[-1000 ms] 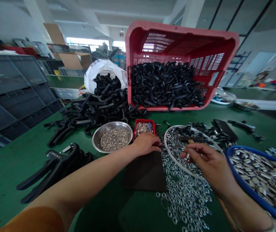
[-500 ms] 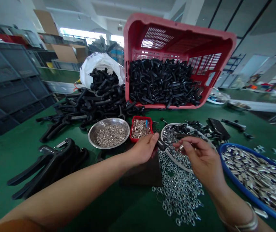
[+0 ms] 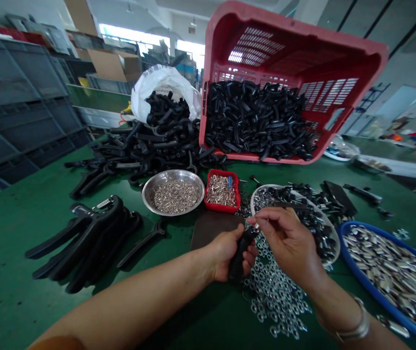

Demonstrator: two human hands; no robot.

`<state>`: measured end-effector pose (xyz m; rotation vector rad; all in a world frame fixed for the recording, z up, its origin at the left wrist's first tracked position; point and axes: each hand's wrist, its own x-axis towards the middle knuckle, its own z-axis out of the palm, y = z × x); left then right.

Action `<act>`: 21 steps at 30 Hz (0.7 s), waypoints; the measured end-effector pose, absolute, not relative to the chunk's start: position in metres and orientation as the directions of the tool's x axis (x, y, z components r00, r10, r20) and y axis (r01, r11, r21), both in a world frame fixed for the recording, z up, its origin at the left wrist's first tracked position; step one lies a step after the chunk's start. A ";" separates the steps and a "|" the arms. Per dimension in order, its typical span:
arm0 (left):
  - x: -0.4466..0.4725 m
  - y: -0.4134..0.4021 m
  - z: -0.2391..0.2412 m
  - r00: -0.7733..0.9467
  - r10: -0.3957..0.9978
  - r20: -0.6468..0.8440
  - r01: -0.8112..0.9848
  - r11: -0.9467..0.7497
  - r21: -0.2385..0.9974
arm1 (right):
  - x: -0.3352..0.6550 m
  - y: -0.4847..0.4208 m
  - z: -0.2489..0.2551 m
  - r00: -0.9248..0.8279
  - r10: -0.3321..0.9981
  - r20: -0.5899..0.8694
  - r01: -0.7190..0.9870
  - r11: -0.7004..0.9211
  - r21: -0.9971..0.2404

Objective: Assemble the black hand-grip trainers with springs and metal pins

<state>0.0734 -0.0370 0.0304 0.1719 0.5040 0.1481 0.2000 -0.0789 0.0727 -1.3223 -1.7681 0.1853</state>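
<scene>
My left hand [image 3: 229, 253] is wrapped round a black plastic handle piece [image 3: 237, 260], held upright over the green table [image 3: 18, 228]. My right hand [image 3: 284, 240] pinches a small metal part [image 3: 256, 226] at the top end of that handle. Both hands hover above a loose heap of small metal rings [image 3: 279, 296]. A dark flat pad [image 3: 211, 228] lies just beyond my left hand. Behind it stand a small red tray of metal pins [image 3: 223, 190] and a round steel bowl of small metal parts [image 3: 173, 191].
A tipped red crate [image 3: 295, 63] spills black handles at the back. More black handles pile out of a white sack [image 3: 164, 85]. Assembled black clamps [image 3: 87, 238] lie at the left. A white dish [image 3: 334, 233] and a blue basin of metal clips [image 3: 393, 272] sit at the right.
My left hand drew back from the red tray toward me, now gripping a black handle. My right hand came in from the white dish to meet the handle's top.
</scene>
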 end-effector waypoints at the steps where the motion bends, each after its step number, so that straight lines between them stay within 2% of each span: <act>1: 0.073 -0.037 0.030 0.866 0.190 -0.462 -0.097 0.971 0.217 | 0.200 -0.078 0.074 -0.057 0.842 0.537 0.720 0.407 -0.561; 3: 0.071 -0.038 0.027 0.873 0.208 -0.441 -0.089 0.958 0.274 | 0.200 -0.075 0.075 -0.058 0.889 0.454 0.735 0.346 -0.583; 8: 0.067 -0.041 0.017 0.926 0.204 -0.318 -0.060 0.911 0.409 | 0.208 -0.060 0.062 0.025 0.995 0.093 0.550 0.064 -0.833; 10: 0.066 -0.040 0.013 0.934 0.206 -0.293 -0.069 0.905 0.420 | 0.214 -0.053 0.055 0.010 1.000 -0.026 0.482 -0.028 -0.875; 12: 0.065 -0.037 0.010 0.930 0.223 -0.292 -0.108 0.925 0.364 | 0.227 -0.048 0.053 0.036 0.996 -0.081 0.507 -0.088 -0.857; 14: 0.064 -0.032 0.008 0.915 0.254 -0.313 -0.185 0.954 0.234 | 0.243 -0.048 0.054 0.098 0.995 -0.008 0.674 -0.072 -0.735; 16: 0.063 -0.026 0.005 0.885 0.312 -0.346 -0.289 0.950 0.118 | 0.259 -0.058 0.058 0.018 0.996 0.090 0.881 0.026 -0.472; 18: 0.062 -0.021 0.004 0.851 0.371 -0.372 -0.371 0.926 0.074 | 0.268 -0.076 0.059 -0.184 0.983 0.023 0.959 0.185 -0.216; 19: 0.062 -0.019 0.003 0.838 0.390 -0.382 -0.393 0.917 0.074 | 0.270 -0.087 0.057 -0.259 0.965 -0.043 0.958 0.250 -0.142; 21: 0.062 -0.018 0.002 0.823 0.404 -0.400 -0.404 0.910 0.090 | 0.270 -0.107 0.047 -0.302 0.949 -0.088 0.952 0.294 -0.088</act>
